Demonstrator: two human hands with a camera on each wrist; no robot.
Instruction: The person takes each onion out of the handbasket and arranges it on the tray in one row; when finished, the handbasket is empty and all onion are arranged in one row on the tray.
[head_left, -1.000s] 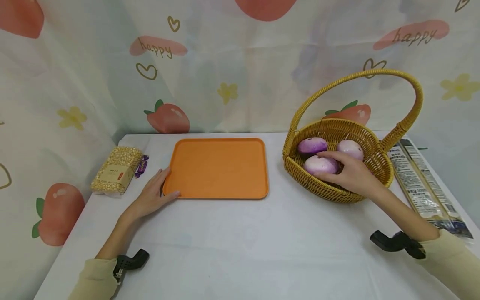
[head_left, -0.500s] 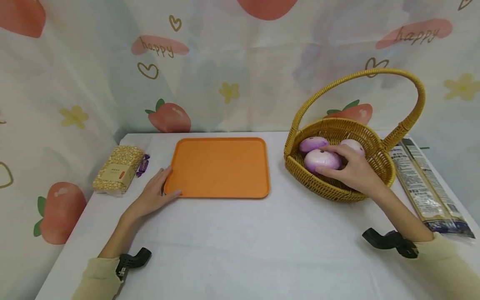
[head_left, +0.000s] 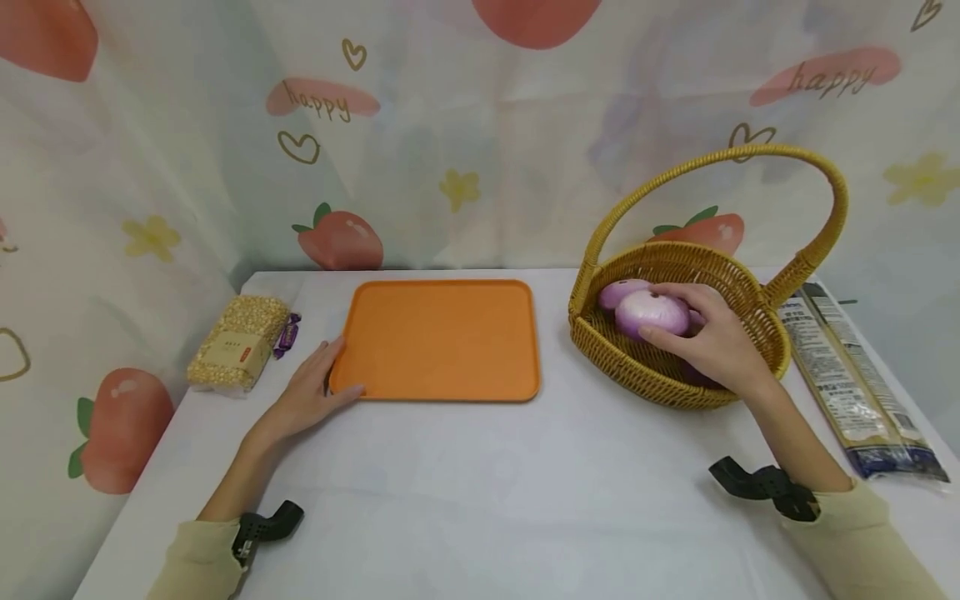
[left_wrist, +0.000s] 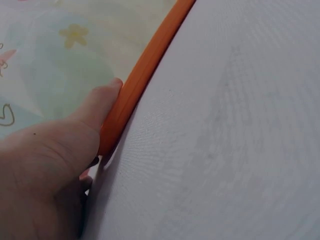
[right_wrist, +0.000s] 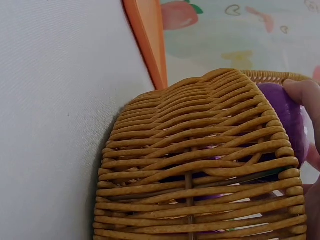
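In the head view my right hand (head_left: 708, 337) grips a purple-and-white onion (head_left: 651, 315) between thumb and fingers, inside the wicker basket (head_left: 622, 367). Another onion (head_left: 621, 292) lies behind it at the left, and more purple shows under and behind the hand. The right wrist view has the onion (right_wrist: 282, 117) beside the woven rim, fingertips on it. My left hand (head_left: 307, 392) rests at the near left corner of the orange tray (head_left: 438, 342), fingers straight along its left side. Its thumb touches the tray's edge (left_wrist: 145, 70) in the left wrist view.
The basket's tall arched handle (head_left: 757, 152) rises above the right hand. A bag of yellow grains (head_left: 240, 342) and a purple wrapped candy (head_left: 287, 335) lie left of the tray. A long flat printed packet (head_left: 855, 383) lies right of the basket. A patterned cloth hangs behind.
The right hand has closed on the front onion and raised it slightly, moving it a little right so it overlaps the others. The left hand has stayed at the tray's corner.
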